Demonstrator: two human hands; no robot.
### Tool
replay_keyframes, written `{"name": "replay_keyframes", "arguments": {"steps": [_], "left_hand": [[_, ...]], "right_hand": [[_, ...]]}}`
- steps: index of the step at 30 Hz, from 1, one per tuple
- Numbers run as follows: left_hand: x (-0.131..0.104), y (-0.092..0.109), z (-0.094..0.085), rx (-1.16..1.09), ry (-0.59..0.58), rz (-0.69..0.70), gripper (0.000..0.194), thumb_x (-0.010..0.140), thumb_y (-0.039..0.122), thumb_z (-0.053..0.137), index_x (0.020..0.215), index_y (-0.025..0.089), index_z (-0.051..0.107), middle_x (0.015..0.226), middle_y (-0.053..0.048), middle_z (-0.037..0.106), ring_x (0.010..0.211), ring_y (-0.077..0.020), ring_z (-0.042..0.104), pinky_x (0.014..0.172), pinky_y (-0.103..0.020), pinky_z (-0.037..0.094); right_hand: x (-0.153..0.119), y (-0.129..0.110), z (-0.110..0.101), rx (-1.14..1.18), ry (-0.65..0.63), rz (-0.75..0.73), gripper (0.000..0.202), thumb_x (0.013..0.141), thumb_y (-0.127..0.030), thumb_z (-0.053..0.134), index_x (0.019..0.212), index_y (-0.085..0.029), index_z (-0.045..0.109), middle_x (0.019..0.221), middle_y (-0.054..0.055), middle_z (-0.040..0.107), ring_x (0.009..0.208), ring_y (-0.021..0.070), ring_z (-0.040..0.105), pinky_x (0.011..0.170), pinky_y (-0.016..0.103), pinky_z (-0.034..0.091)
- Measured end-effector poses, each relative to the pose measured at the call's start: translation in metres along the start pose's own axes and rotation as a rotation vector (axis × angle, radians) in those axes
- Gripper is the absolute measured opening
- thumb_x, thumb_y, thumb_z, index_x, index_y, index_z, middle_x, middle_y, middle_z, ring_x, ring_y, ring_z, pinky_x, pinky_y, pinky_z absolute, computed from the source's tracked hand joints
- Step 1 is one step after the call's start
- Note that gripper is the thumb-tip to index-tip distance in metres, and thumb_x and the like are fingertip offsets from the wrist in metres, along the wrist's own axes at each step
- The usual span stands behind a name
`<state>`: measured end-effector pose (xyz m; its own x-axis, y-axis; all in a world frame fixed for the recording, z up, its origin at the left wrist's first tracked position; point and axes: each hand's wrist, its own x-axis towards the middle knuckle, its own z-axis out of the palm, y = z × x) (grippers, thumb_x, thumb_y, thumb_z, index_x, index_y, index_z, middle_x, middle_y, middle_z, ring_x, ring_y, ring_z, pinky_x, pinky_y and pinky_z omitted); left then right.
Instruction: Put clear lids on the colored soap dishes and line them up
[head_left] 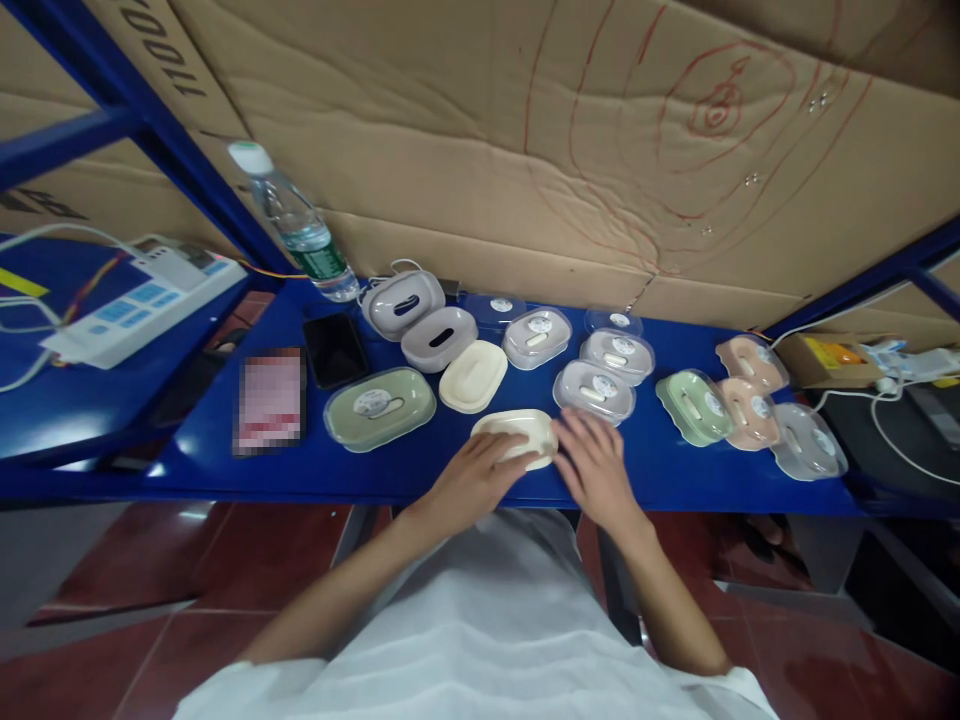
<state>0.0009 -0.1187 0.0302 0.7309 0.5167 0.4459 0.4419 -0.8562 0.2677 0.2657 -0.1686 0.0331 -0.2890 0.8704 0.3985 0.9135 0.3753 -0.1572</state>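
Cream box (519, 422), one: near the middle of the blue worktop's (390, 475) front edge. Left hand (478, 476): fingers laid over the box. Right hand (598, 466): fingertips at its right end. Firmness of grip: cannot tell. Cream dish (472, 377), one: just behind, leftward. Handling, as judged: light, even pressure; box level.

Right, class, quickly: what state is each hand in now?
Left hand: over the nearer cream dish; grip can't be told.
Right hand: at its right edge; grip can't be told either.
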Motion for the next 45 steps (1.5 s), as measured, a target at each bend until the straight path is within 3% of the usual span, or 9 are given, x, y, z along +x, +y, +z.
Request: {"name": "replay_keyframes", "arguments": {"steps": [3,8,16,19,24,30,36,41,45], "left_hand": [[0.01,-0.02,-0.005,0.1,0.123,-0.188,0.04,0.109,0.013,0.048,0.144,0.021,0.066,0.144,-0.015,0.069,0.135,-0.0284,0.065,0.111,-0.045,0.055],[0.035,-0.056,-0.023,0.32,0.158,-0.405,0.044,0.108,0.021,0.048,0.151,0.018,0.059,0.155,-0.022,0.06,0.136,-0.0384,0.063,0.11,-0.056,0.054],[0.073,-0.103,-0.038,0.365,-0.014,-0.581,0.054,0.095,0.002,0.04,0.142,0.013,0.065,0.116,-0.022,0.073,0.112,-0.0375,0.071,0.103,-0.06,0.053],[0.072,-0.089,-0.047,0.297,0.011,-0.436,0.06,0.095,0.0,0.039,0.148,0.015,0.062,0.123,-0.019,0.071,0.117,-0.0345,0.068,0.105,-0.055,0.054],[0.037,-0.026,-0.046,0.02,0.009,-0.082,0.067,0.097,-0.002,0.042,0.159,0.022,0.052,0.138,-0.014,0.067,0.128,-0.0287,0.064,0.113,-0.048,0.054],[0.007,0.007,-0.027,-0.065,-0.103,0.01,0.06,0.101,-0.002,0.046,0.154,0.024,0.057,0.136,-0.013,0.069,0.126,-0.0275,0.067,0.106,-0.046,0.059],[-0.007,0.006,-0.014,-0.015,-0.069,0.023,0.055,0.105,0.003,0.048,0.156,0.022,0.055,0.137,-0.014,0.07,0.127,-0.028,0.066,0.109,-0.048,0.058],[-0.014,0.004,-0.011,-0.088,0.031,0.013,0.044,0.109,0.01,0.052,0.15,0.023,0.06,0.131,-0.011,0.073,0.123,-0.0243,0.07,0.106,-0.043,0.059],[0.007,-0.016,-0.024,-0.027,0.143,-0.195,0.037,0.11,0.015,0.05,0.143,0.024,0.065,0.134,-0.012,0.071,0.129,-0.0248,0.068,0.11,-0.042,0.058]], "right_hand": [[0.001,-0.024,0.005,0.114,-0.144,-0.143,0.045,0.113,-0.037,0.055,0.157,-0.028,0.057,0.164,0.009,0.059,0.154,0.0268,0.052,0.128,0.053,0.038],[0.0,-0.028,0.008,0.17,-0.136,-0.095,0.033,0.114,-0.033,0.054,0.143,-0.026,0.068,0.16,0.01,0.063,0.15,0.0262,0.057,0.124,0.053,0.043],[0.0,-0.027,0.011,0.223,-0.082,-0.056,0.035,0.112,-0.03,0.056,0.145,-0.027,0.066,0.156,0.01,0.066,0.148,0.0283,0.059,0.119,0.053,0.05],[-0.004,-0.028,0.014,0.23,-0.057,-0.031,0.053,0.112,-0.032,0.057,0.164,-0.027,0.047,0.166,0.014,0.056,0.153,0.0301,0.054,0.12,0.053,0.052],[-0.015,-0.026,0.02,0.244,0.19,0.08,0.092,0.107,-0.033,0.066,0.178,-0.031,0.006,0.183,0.019,0.021,0.165,0.0353,0.038,0.124,0.059,0.05],[-0.009,-0.022,0.017,0.236,0.008,0.054,0.063,0.11,-0.034,0.06,0.169,-0.034,0.039,0.179,0.011,0.035,0.164,0.0337,0.039,0.127,0.058,0.047],[-0.006,-0.025,0.014,0.169,0.022,0.028,0.037,0.11,-0.027,0.059,0.147,-0.028,0.065,0.166,0.008,0.056,0.152,0.0312,0.052,0.122,0.054,0.049],[-0.005,-0.027,0.012,0.166,0.01,0.012,0.032,0.11,-0.026,0.059,0.141,-0.027,0.069,0.16,0.008,0.062,0.146,0.0305,0.056,0.117,0.052,0.049],[-0.003,-0.028,0.011,0.171,0.019,0.021,0.031,0.11,-0.029,0.06,0.14,-0.028,0.07,0.158,0.008,0.063,0.145,0.031,0.057,0.116,0.052,0.049]]}}
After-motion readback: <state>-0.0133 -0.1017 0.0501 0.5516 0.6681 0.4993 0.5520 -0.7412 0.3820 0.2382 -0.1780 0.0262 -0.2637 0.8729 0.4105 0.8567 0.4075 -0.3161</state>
